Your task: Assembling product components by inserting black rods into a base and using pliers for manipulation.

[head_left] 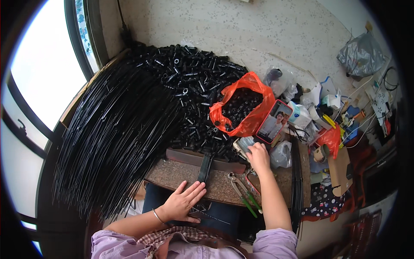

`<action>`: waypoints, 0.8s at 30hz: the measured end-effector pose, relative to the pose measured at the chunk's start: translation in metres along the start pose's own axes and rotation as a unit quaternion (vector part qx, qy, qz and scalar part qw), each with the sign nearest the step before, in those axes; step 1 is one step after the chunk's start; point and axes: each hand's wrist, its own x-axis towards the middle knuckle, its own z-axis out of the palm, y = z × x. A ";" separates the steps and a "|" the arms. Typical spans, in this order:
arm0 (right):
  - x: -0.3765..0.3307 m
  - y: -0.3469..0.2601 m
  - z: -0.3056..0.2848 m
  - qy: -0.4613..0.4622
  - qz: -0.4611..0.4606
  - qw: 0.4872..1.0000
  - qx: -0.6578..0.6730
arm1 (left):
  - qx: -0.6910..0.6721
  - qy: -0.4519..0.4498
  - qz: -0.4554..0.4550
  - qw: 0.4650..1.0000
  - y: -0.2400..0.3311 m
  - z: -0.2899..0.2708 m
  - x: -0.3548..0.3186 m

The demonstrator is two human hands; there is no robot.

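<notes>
Orange bag [250, 110] of black tubes, phone [274, 121], green-handled pliers [244, 195] — window [43, 82] behind.

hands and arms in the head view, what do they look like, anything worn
Both hands are bare, no gloves. The left hand has a thin silver bangle at the wrist. Lilac sleeves are pushed up to the elbows, with a checked lining showing at the left cuff.

You are looking through a fisheye view ringed by a black vignette, and straight edges such as the window frame [82, 39] bow hard toward the rim. Daylight pours in from the window [43, 64] at your upper left, which is blown out to plain white, while the pale floor [241, 30] is evenly and softly lit with only faint shadows. The centre is fairly sharp, but the clutter at the right edge [366, 112] turns soft and smeared, and the lower corners fall dim.
</notes>
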 end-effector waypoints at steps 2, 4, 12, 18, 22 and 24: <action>0.003 0.008 -0.007 -0.026 -0.001 1.000 -0.001 | -0.027 -0.005 -0.001 1.000 0.001 0.002 0.002; 0.005 0.009 -0.006 0.016 0.006 1.000 0.006 | 0.030 -0.010 0.011 0.999 0.000 0.007 0.003; -0.021 -0.078 0.003 0.003 0.166 0.935 0.312 | -0.014 -0.021 -0.008 1.000 -0.001 0.007 0.002; -0.062 -0.086 0.065 -0.131 0.305 0.289 0.898 | 0.049 0.015 0.024 0.998 0.000 0.015 0.005; -0.006 -0.086 0.024 0.194 0.131 0.859 0.455 | 0.029 -0.016 0.003 0.999 0.000 0.008 0.001; 0.002 -0.078 0.004 0.075 -0.022 0.970 0.230 | 0.071 -0.020 0.013 0.997 -0.001 0.008 0.003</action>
